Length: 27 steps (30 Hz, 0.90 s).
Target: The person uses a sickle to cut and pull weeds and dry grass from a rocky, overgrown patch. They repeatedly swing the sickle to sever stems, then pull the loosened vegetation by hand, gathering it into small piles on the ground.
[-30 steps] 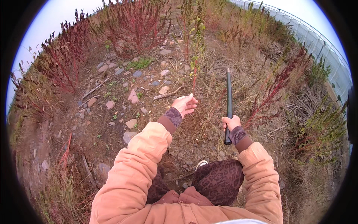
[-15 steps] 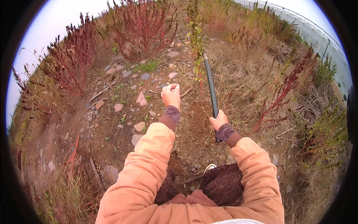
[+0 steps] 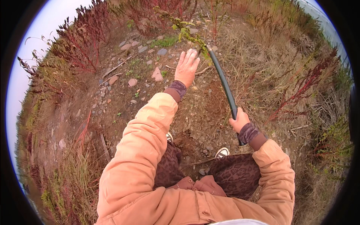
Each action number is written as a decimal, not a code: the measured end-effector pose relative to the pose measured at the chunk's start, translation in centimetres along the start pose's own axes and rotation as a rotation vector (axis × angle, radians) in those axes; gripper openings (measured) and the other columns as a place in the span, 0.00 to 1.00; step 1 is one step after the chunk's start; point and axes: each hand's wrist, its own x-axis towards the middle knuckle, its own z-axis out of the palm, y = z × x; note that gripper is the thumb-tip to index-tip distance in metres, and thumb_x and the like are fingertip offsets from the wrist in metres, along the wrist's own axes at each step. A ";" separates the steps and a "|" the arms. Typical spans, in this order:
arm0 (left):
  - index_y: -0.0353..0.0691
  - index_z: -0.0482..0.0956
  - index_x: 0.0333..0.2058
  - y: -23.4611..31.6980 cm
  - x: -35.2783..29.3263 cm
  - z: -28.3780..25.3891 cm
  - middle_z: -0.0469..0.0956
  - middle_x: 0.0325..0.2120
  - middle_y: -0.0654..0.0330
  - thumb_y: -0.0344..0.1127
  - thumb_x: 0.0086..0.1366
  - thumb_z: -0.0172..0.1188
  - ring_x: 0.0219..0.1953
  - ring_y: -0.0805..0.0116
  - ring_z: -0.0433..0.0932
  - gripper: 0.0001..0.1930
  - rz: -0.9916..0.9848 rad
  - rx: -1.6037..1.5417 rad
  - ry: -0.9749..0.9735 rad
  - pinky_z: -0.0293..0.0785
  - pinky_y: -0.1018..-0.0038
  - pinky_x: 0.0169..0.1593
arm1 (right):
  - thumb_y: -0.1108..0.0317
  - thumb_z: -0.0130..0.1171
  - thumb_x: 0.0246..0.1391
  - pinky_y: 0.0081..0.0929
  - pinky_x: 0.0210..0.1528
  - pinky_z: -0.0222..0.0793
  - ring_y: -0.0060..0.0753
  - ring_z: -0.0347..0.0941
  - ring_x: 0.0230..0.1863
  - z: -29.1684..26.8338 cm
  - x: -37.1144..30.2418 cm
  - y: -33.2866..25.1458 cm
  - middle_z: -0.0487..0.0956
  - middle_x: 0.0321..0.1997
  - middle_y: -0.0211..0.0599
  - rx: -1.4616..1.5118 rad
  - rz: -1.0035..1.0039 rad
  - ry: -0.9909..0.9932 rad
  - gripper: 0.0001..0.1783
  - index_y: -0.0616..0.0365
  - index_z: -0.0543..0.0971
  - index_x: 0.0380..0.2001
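We're gripping a dark-green tubular handle (image 3: 225,83) in our right hand (image 3: 240,120); our open left hand (image 3: 185,70) is hovering nearer the yellow-green leafy stalk (image 3: 186,33), slanting up-left just beyond.

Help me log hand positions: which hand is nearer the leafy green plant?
Left. The left hand is just below the leafy green plant in the picture, contact unclear; the right hand is farther away, lower right, gripping the dark tool handle.
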 end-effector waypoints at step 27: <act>0.43 0.74 0.24 -12.7 -5.3 6.3 0.72 0.20 0.60 0.30 0.54 0.44 0.32 0.63 0.73 0.08 -0.164 0.286 -0.368 0.36 0.55 0.62 | 0.74 0.52 0.45 0.20 0.12 0.58 0.18 0.60 0.11 -0.2 10.1 7.9 0.64 0.12 0.27 1.121 0.488 -0.241 0.05 0.59 0.66 0.21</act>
